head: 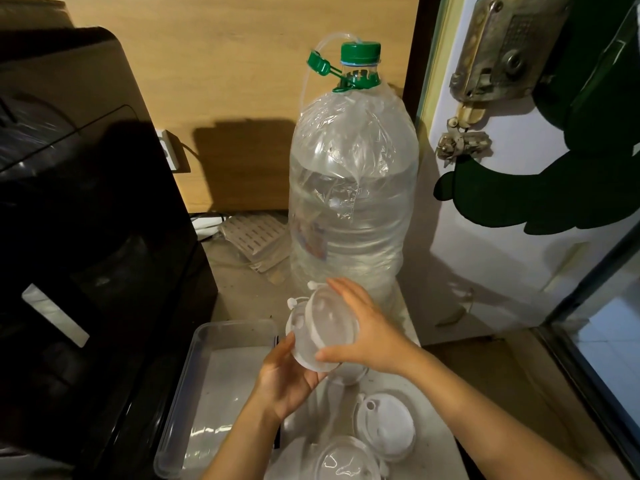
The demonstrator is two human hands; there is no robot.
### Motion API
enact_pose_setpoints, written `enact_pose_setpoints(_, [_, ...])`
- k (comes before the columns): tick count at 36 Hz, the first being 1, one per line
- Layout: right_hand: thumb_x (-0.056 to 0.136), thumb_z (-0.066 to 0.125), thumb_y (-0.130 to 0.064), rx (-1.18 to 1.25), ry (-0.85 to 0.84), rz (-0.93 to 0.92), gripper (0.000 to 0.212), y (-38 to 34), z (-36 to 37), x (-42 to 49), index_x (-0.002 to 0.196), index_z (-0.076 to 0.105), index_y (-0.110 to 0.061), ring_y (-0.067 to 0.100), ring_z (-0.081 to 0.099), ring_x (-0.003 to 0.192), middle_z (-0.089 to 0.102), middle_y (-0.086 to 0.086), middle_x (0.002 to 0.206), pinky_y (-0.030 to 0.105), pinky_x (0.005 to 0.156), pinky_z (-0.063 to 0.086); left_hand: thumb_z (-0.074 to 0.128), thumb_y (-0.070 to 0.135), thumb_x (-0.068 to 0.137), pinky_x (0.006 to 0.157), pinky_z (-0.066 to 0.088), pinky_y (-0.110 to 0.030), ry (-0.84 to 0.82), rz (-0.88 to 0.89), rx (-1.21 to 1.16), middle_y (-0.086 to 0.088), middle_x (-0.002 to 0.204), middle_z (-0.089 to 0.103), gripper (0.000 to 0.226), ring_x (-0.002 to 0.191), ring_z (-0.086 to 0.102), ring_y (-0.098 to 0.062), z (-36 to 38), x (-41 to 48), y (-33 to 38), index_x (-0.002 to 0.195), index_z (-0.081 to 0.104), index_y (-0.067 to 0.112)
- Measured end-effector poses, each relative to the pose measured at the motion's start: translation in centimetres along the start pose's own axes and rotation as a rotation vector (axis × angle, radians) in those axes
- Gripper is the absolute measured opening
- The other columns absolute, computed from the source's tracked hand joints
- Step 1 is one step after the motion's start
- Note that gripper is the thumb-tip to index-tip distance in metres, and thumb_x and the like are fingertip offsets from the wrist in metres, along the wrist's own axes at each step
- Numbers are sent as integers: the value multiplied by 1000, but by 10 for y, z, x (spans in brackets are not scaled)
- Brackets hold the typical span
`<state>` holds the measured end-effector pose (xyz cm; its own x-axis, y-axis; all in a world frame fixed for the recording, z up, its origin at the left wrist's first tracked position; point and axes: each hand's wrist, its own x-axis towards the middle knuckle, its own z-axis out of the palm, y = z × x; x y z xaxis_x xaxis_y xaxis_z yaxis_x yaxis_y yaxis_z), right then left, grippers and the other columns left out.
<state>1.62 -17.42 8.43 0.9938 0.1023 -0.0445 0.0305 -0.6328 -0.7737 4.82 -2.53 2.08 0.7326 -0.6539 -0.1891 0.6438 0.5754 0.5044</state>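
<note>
A clear round plastic ball mould [320, 329] with a white seam ring and small white plugs is held up over the counter. My left hand [289, 375] cups it from below with curled fingers. My right hand [363, 327] grips its upper right side, fingers over the dome and thumb at the bottom edge. Two similar clear round moulds lie nearer me: one with a white lid [386, 422] and one clear dome [341, 459].
A large water bottle [353, 188] with a green cap and thin tube stands right behind the mould. A clear rectangular tray [194, 393] lies at left. A big black appliance [90, 220] fills the left side. A white door [512, 202] is at right.
</note>
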Motion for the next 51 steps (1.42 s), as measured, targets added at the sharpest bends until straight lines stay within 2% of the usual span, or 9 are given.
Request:
enact_pose_setpoints(7, [64,80,-34,20,-64,-18,106,-4,17,1,144,11,-29,0,8,138,6,-9,155,25,116,16,94,23,17,61,59,-37,32,18,-30,-15,85,74,70,78,71,-26,6,-2,1,83,76,6])
enact_pose_setpoints(15, [65,79,-39,-19,-111,-17,105,-2,18,3,144,10,-35,9,6,144,5,-9,157,35,118,18,95,23,16,56,58,-35,-11,20,4,-14,83,74,72,76,71,-25,7,-5,2,83,75,6])
enact_pose_setpoints(24, [62,80,-40,-6,-136,-26,108,2,22,3,143,8,-39,6,4,144,4,-12,157,37,118,20,95,25,12,52,57,-31,-19,25,41,-12,77,74,72,71,72,-23,8,-5,1,79,76,7])
enact_pose_setpoints(34, [63,79,-40,-11,-167,-25,110,8,31,6,144,3,-36,8,3,144,1,-11,158,38,118,19,94,27,11,54,57,-31,2,25,93,-11,77,74,72,71,72,-22,1,-3,-2,78,76,8])
enact_pose_setpoints(40, [67,76,-41,-30,-243,-25,107,6,30,14,144,1,-36,7,1,144,-3,-12,158,37,118,17,94,27,16,56,58,-33,46,61,115,-13,81,74,86,75,72,-24,-3,-5,3,95,64,8])
enact_pose_setpoints(43, [73,73,-36,34,-218,2,101,6,26,23,145,3,-30,11,4,145,2,-5,158,37,119,17,93,30,17,62,60,-34,96,77,136,-12,81,74,93,74,71,-22,-10,-4,8,101,60,9])
enact_pose_setpoints(46, [77,69,-35,97,-173,45,94,12,19,33,146,6,-25,14,10,144,7,-1,158,32,117,17,93,32,17,65,59,-37,123,99,143,-9,81,74,97,74,70,-21,-18,-4,16,104,56,12])
enact_pose_setpoints(51, [72,72,-40,-47,-203,145,100,41,19,47,146,6,-25,18,13,143,8,1,157,33,116,19,92,35,17,68,60,-38,135,118,156,-10,81,74,97,77,70,-25,-28,-9,24,105,55,15])
